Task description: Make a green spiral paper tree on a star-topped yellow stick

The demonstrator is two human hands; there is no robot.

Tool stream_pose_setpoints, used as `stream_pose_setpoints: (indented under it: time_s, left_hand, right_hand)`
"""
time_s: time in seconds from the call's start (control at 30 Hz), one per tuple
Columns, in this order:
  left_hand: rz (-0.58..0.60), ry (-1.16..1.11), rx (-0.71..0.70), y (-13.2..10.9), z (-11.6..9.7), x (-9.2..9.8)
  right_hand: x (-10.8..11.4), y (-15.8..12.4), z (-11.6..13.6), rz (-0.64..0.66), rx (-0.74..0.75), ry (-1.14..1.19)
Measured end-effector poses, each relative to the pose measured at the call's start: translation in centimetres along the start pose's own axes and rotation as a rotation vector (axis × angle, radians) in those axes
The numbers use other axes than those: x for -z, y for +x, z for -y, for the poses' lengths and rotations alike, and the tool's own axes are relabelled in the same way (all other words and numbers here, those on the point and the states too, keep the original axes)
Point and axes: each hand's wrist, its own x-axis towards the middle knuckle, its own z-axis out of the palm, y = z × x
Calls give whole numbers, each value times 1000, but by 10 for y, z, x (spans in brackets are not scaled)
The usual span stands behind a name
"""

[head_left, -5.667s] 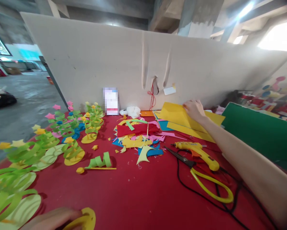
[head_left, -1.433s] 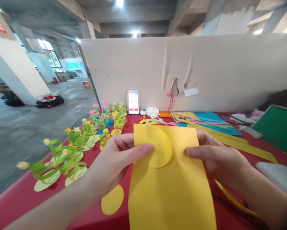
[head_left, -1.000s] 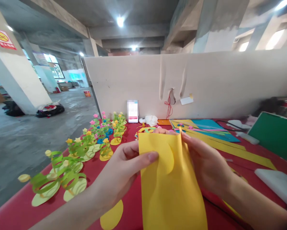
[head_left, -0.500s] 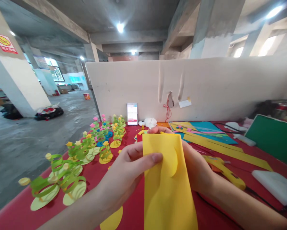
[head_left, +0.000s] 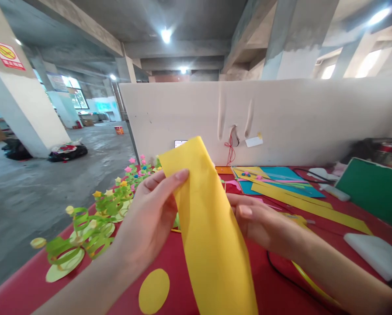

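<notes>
My left hand [head_left: 150, 210] grips a long yellow paper strip [head_left: 209, 218] by its upper left edge, thumb on the front and fingers behind. The strip is tilted, with its upper end raised and folded at the top corner. My right hand [head_left: 264, 223] is beside the strip's right edge, with fingers loosely bent and fingertips partly behind the paper; I see nothing held in it. A yellow paper disc [head_left: 154, 291] lies on the red tabletop [head_left: 123, 291] below my left wrist. Under my right forearm shows a thin curved yellow edge [head_left: 313, 284].
Green paper spirals [head_left: 81, 236] on round bases crowd the left. At right lie yellow strips [head_left: 313, 210], blue sheets [head_left: 281, 175], a green board [head_left: 372, 192], a white block [head_left: 376, 253] and a black cable [head_left: 281, 273]. A partly hidden yellow tool [head_left: 297, 218] sits behind my right hand.
The yellow strip has risen and tilted to the left in my left hand. My right hand has moved from behind it to its right edge. The curved flap on its front no longer shows.
</notes>
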Motion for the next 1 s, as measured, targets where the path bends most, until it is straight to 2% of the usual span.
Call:
stream_pose_setpoints:
  time_s: [0.07, 0.13, 0.27, 0.37, 0.47, 0.6, 0.83, 1.0]
  left_hand:
    - [-31, 41, -54, 3, -1, -1]
    - [-41, 94, -87, 4, -1, -2]
    - [-71, 227, -111, 3, -1, -8]
    - [-84, 257, -122, 0, -1, -15]
    - [-53, 244, -150, -2, -2, -21]
    - [-4, 254, -215, -3, -3, -26]
    - [24, 315, -259, -8, -6, -26]
    - [-43, 401, -309, -4, -2, -25]
  right_hand:
    - [-1, -4, 1, -35, 19, -134]
    - [-5, -8, 6, -168, 90, -331]
    - [-19, -9, 23, -536, 340, -674]
    - [-33, -5, 34, -647, 526, -821]
    - [-47, 1, 42, -688, 612, -860]
    - [-58, 5, 47, -719, 625, -816]
    - [-59, 3, 49, -702, 581, -750]
    - [-55, 5, 50, -690, 553, -705]
